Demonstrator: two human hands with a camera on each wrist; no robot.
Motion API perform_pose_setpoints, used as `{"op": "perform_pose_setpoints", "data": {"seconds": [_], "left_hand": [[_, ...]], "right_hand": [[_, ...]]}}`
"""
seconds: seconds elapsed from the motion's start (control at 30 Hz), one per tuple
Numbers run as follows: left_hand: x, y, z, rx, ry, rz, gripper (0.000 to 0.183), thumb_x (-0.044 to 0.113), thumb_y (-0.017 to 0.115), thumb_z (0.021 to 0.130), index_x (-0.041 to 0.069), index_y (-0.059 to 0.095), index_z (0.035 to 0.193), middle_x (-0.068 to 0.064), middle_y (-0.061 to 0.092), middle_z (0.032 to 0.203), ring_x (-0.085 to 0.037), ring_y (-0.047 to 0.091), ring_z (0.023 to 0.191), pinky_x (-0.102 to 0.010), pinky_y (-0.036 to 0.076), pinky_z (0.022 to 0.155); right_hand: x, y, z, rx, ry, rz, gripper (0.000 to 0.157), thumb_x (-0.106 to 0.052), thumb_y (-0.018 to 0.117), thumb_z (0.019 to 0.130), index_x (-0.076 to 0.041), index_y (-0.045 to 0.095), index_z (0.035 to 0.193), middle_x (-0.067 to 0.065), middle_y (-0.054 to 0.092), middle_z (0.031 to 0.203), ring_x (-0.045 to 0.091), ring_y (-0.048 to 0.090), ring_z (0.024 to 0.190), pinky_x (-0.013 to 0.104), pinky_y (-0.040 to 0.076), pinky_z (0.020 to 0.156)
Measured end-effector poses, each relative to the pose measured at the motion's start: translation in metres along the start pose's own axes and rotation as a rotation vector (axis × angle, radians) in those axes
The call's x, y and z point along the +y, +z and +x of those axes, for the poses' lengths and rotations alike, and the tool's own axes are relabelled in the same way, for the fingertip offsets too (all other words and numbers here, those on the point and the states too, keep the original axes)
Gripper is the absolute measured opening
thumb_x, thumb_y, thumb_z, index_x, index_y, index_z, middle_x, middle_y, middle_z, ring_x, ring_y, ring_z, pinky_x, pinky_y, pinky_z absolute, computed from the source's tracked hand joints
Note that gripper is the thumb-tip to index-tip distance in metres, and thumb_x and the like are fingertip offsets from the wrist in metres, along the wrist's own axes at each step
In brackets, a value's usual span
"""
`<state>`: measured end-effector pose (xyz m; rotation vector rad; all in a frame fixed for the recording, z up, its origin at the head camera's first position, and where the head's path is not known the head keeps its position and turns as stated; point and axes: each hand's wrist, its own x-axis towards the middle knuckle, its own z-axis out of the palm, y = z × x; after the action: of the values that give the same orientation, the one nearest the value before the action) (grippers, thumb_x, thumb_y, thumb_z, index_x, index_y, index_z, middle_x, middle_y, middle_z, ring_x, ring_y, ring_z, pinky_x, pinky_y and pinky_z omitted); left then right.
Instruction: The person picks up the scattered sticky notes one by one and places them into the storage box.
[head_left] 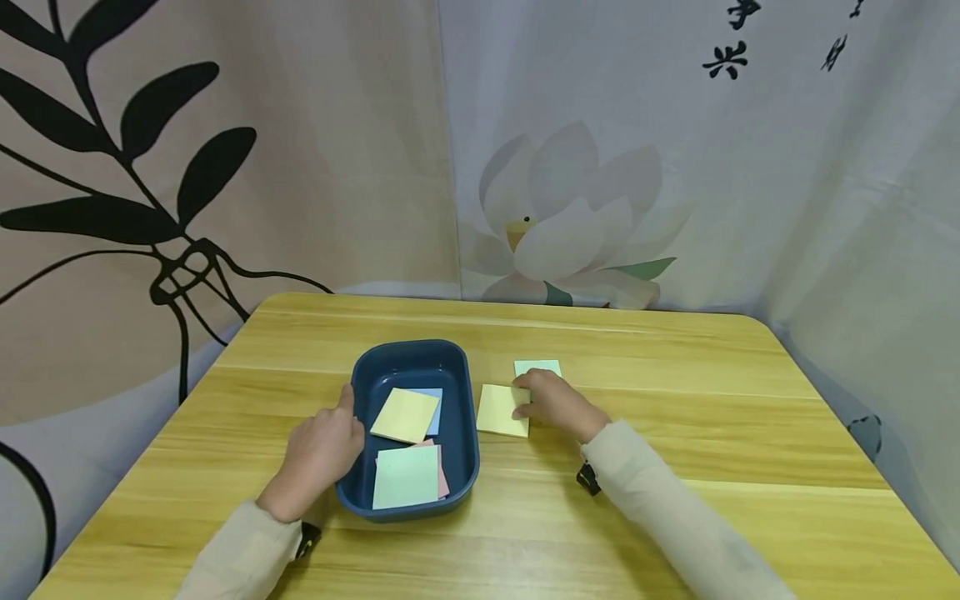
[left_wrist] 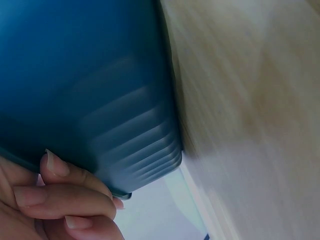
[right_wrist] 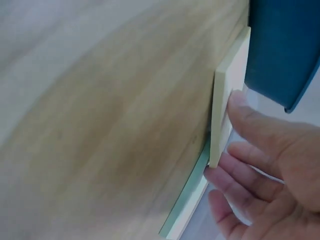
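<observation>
A dark blue bin (head_left: 408, 367) stands left of centre on the table. My left hand (head_left: 322, 446) holds its left rim, index finger extended along it and the other fingers curled by the outer wall in the left wrist view. Right of the bin, my right hand (head_left: 558, 404) pinches a yellow sticky-note pad (head_left: 501, 410) at its right side. The right wrist view shows the thumb on the pad's (right_wrist: 230, 95) top face and fingertips at its edge. Just behind is a pale green sticky-note pad (head_left: 537, 365), partly hidden by the fingers.
In the bin, a yellow pad (head_left: 405, 414) overlaps a blue pad (head_left: 433, 423), and a green pad (head_left: 406, 479) overlaps a pink pad (head_left: 442, 479). The wooden table (head_left: 712, 417) reaches back to a printed curtain (head_left: 360, 167).
</observation>
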<state>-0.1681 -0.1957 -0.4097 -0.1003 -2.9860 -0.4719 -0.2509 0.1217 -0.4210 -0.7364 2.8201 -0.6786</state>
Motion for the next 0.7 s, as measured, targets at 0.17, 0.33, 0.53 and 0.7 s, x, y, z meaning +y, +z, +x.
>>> {"op": "perform_pose_setpoints", "data": {"seconds": [0.17,0.33,0.53,0.7], "left_hand": [[0.0,0.0,0.0,-0.003,-0.001,0.005,0.058,0.01,0.049,0.089,-0.015,0.035,0.14,0.002,0.035,0.047,-0.014,0.032,0.04,-0.024,0.022,0.039],[-0.001,0.002,0.0,-0.012,-0.002,0.0,0.058,0.01,0.048,0.09,-0.015,0.034,0.14,0.001,0.035,0.047,-0.014,0.033,0.04,-0.025,0.023,0.039],[0.0,0.001,0.0,-0.01,0.008,0.006,0.058,0.01,0.049,0.09,-0.015,0.034,0.14,0.001,0.035,0.047,-0.014,0.033,0.039,-0.024,0.023,0.039],[0.0,0.0,0.0,0.004,0.018,0.011,0.058,0.01,0.05,0.09,-0.016,0.035,0.14,0.001,0.034,0.047,-0.014,0.032,0.038,-0.024,0.022,0.039]], "right_hand": [[-0.007,0.001,-0.001,0.001,0.002,-0.073,0.045,-0.012,0.077,0.078,0.005,0.063,0.117,0.017,0.064,0.111,0.031,0.058,0.104,0.04,0.047,0.092],[-0.013,-0.001,0.0,-0.028,0.004,-0.127,0.043,-0.011,0.077,0.079,0.006,0.063,0.116,0.018,0.063,0.107,0.028,0.054,0.093,0.039,0.046,0.086],[-0.013,-0.002,0.003,-0.056,0.042,-0.117,0.044,-0.011,0.077,0.078,0.005,0.064,0.116,0.016,0.062,0.108,0.026,0.052,0.094,0.038,0.046,0.087],[-0.012,-0.004,0.006,-0.057,0.063,-0.096,0.044,-0.012,0.078,0.077,0.003,0.064,0.116,0.016,0.061,0.109,0.025,0.052,0.094,0.037,0.046,0.087]]}}
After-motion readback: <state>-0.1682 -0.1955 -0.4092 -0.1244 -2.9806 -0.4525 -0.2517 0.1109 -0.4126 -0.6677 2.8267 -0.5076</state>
